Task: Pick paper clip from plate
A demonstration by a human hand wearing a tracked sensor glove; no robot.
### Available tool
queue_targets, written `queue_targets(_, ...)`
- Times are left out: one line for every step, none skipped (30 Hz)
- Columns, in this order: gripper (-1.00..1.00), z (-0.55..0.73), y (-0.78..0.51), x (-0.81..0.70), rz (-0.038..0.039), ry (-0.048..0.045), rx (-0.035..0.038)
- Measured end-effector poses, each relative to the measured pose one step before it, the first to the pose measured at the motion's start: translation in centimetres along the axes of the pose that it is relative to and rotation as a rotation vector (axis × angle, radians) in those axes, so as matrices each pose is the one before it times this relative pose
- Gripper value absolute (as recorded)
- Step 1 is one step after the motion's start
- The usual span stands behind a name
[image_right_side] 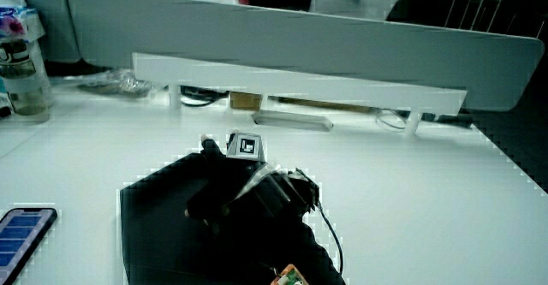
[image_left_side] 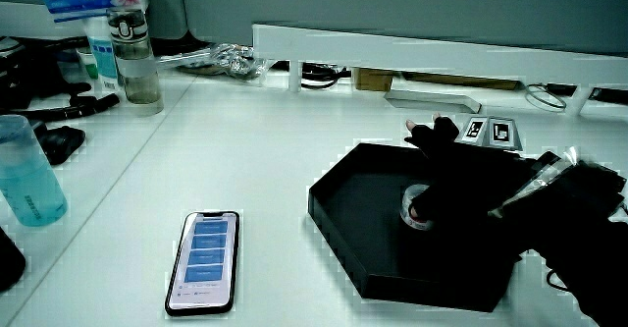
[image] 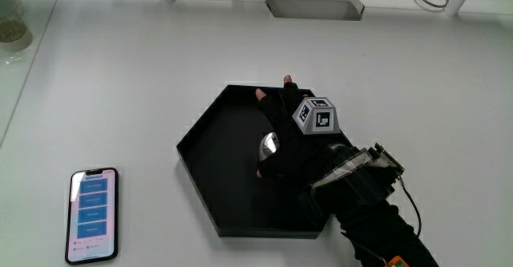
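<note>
Black plate (image: 210, 151) w/ hand (image: 290, 143) in it, gripping silvery clip (image: 268, 144) — phone (image: 93, 215) nearby

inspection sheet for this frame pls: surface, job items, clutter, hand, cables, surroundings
Surface: white table, mostly bare around the work area.
Job's things: black hexagonal plate near the person's edge of the table; a small shiny object shows inside it under the hand, too small to confirm as the paper clip.
Clutter: smartphone with its screen lit, beside the plate; pale blue cup and clear bottle near the table's edge in a side view.
Hand: hand over the plate, fingers around the shiny object; grasp not confirmable.
Cables: thin black cable by the forearm.
Surroundings: low white partition along the table.
</note>
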Motion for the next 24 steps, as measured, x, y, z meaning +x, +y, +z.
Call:
queue_targets(0.0, -0.259, 0.369, 0.101, -0.01584, -0.01211, -0.024)
queue_targets(0.0, -0.067, 0.054, 0.012, -0.01254, -0.00417, 0.00623)
queue_targets(0.0, -0.135, 0.114, 0.063, 0.01305, 0.01146, -0.01992)
queue_targets(0.0, -0.114, 0.191, 0.124, -0.01274, -0.00551, 0.0003)
queue_targets(0.0, -0.01, 0.01, -0.012, 0.00924, -0.00366, -0.01164)
queue_targets(0.0, -0.076, 0.146, 0.135, -0.01306, 0.00096, -0.00255)
queue_targets(0.0, 0.028, -0.138, -0.059, -0.00225, -0.00177, 0.00993)
queue_targets(0.0, -0.158, 0.33, 0.112, -0.02089, -0.01487, -0.002)
queue_targets(0.0, -0.065, 0.107, 0.023, 0.00274, 0.01264, -0.00271)
queue_targets(0.0, 0.017, -0.1, -0.132, 0.01377, 0.01434, -0.01327)
queue_targets(0.0, -0.078, 0.082, -0.069, -0.00382, -0.02233, 0.00049)
queue_targets(0.0, 0.044, -0.037, -0.035, 0.00688, 0.00203, 0.02339)
queue_targets(0.0, -0.012, 0.23, 0.105, -0.01338, -0.00366, 0.00151)
queue_targets(0.0, 0.162, -0.273, -0.151, 0.01047, -0.00126, 0.00078)
queue_targets(0.07, -0.137, 0.382, 0.144, -0.00961, -0.01097, -0.00901)
queue_targets(0.14, 0.073, 0.132, -0.022, 0.01263, 0.00875, -0.00888)
queue_targets(0.21, 0.012, 0.116, -0.072, 0.00952, 0.01783, -0.02107)
queue_targets(0.29, -0.06, 0.385, 0.006, -0.00914, -0.02028, 0.01686)
queue_targets(0.36, 0.128, -0.076, -0.2, 0.02779, 0.02753, -0.01275)
queue_targets(0.43, -0.137, 0.271, 0.176, -0.00203, 0.01771, 0.00609)
queue_targets(0.5, 0.18, -0.134, -0.11, 0.02077, 0.02041, -0.01435)
queue_targets(0.57, 0.041, 0.044, 0.045, -0.019, -0.00889, 0.01374)
queue_targets(0.64, 0.012, 0.113, 0.012, -0.00015, -0.01531, -0.00241)
queue_targets(0.71, 0.201, -0.292, -0.11, 0.01872, 0.01137, 0.01968)
